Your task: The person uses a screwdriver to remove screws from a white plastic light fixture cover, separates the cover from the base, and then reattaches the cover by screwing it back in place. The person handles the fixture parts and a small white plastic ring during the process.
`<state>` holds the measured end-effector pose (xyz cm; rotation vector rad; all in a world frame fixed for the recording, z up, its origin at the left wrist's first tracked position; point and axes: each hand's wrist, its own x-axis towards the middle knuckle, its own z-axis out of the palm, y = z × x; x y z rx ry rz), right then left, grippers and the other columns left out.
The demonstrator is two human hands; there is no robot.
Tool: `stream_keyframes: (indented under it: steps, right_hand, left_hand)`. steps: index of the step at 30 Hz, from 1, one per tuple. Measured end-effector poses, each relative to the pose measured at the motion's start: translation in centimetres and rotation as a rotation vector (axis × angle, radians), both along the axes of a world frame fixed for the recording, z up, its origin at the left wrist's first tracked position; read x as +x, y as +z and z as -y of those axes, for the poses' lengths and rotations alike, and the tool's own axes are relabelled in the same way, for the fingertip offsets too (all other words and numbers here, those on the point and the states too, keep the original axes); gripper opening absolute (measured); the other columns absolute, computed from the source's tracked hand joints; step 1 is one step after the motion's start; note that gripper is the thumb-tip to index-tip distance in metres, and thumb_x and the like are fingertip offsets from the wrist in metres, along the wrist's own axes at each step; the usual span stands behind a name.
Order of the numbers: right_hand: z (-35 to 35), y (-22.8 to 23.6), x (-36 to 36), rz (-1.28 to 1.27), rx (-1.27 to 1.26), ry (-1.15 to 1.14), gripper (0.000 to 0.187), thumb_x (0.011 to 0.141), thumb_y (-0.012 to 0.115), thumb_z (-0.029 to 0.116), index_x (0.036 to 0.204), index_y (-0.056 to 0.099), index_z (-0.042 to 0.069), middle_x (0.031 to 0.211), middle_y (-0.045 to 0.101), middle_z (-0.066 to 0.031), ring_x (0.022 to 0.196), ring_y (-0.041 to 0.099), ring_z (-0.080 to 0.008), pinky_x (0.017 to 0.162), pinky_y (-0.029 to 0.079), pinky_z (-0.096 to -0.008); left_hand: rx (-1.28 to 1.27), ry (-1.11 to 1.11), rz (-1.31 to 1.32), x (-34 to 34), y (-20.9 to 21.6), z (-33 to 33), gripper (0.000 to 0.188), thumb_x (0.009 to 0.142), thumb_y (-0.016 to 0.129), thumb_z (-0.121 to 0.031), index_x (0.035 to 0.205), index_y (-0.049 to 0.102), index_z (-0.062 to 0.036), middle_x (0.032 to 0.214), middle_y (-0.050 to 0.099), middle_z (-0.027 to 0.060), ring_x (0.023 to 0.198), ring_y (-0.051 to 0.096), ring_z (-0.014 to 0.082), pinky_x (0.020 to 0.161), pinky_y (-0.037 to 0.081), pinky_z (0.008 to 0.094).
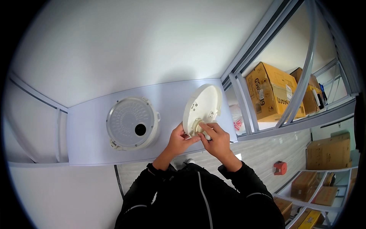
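Observation:
A round white lid-like cover [201,105] is held up on its edge above the right part of the table, its inner side with small fittings turned toward me. My left hand [180,139] grips its near left rim, fingers behind and thumb in front. At the cover's near end, the fingers of my right hand [216,140] close round a cream-coloured round knob-like part [197,125]. My fingers hide much of that part, and I cannot tell how it is joined to the cover. To the left sits a round white tub [129,118] with a translucent ribbed top and a dark round hole.
The narrow white table [87,133] stands against a white wall [126,45]. Past its right end are a metal-framed shelf with a cardboard box [275,91] and a plastic bag [237,119]. A red stool [280,168] and more boxes [328,152] stand at the lower right.

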<state>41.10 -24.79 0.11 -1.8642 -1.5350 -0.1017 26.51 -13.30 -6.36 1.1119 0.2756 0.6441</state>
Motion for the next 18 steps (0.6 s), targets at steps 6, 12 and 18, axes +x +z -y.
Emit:
stream_keyframes:
  steps: [6, 12, 18]
  right_hand:
    - [0.19, 0.72, 0.03, 0.008, -0.004, 0.001, 0.04, 0.083, 0.086, 0.014, 0.121, 0.076, 0.015, 0.103, 0.073, -0.0069, 0.072, 0.072, -0.0261, 0.06, 0.057, -0.0346]
    - [0.19, 0.47, 0.29, 0.027, -0.004, 0.014, 0.041, 0.085, 0.084, 0.018, 0.124, 0.074, 0.016, 0.106, 0.072, -0.0077, 0.073, 0.072, -0.0267, 0.06, 0.057, -0.0364]
    - [-0.2, -0.03, 0.53, 0.001, 0.037, 0.018, 0.046, 0.085, 0.083, 0.02, 0.127, 0.068, 0.008, 0.104, 0.072, -0.0109, 0.074, 0.072, -0.0318, 0.06, 0.056, -0.0398]
  left_hand:
    - [0.035, -0.005, 0.015, 0.09, 0.41, 0.24, 0.061, 0.09, 0.078, 0.008, 0.143, 0.05, 0.0005, 0.137, 0.065, 0.0104, 0.123, 0.065, 0.0189, 0.105, 0.056, 0.0357]
    - [0.077, 0.011, 0.003, 0.18, 0.49, 0.53, 0.06, 0.091, 0.077, 0.007, 0.144, 0.051, 0.0014, 0.136, 0.065, 0.0101, 0.122, 0.066, 0.0183, 0.105, 0.055, 0.0354]
    - [0.17, 0.048, 0.046, 0.32, 0.87, 0.67, 0.059, 0.091, 0.076, 0.006, 0.145, 0.053, 0.0015, 0.138, 0.061, 0.0099, 0.125, 0.064, 0.0188, 0.107, 0.055, 0.0358]
